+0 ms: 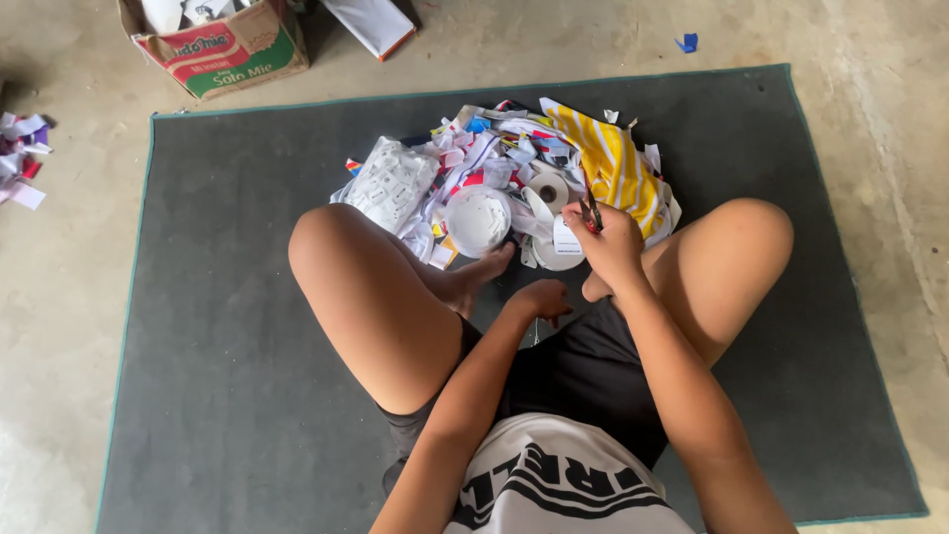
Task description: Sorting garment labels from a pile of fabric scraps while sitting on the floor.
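Scissors — gripped in closed right hand — over paper scraps.

Red-and-green printed cardboard box cut off by top edge; red-handled scissors mostly hidden in right hand.

Dark grey mat, teal edging; yellow-white striped wrapper atop white-red-blue scrap pile; red-green carton beyond mat.

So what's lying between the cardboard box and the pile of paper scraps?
Head view: between the cardboard box and the paper scrap pile lies bare concrete floor, then bare grey mat.
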